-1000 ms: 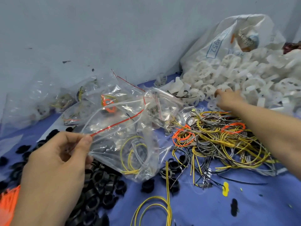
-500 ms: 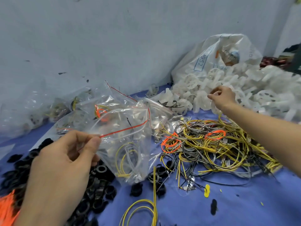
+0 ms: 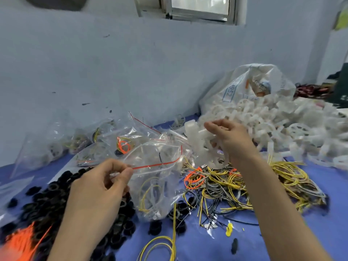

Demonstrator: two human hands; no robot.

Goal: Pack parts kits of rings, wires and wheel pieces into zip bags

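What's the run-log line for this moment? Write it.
left grip: pinches zip bag at top edge | right grip: holds white wheel pieces beside bag | in bag: yellow wires | wheel pieces: not yet in

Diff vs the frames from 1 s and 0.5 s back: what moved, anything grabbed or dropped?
The right hand left the white wheel pile gripping a white wheel piece and carried it left, toward the open mouth of the zip bag. Unchanged: the left hand pinches the bag's rim, and the yellow wires lie inside it.
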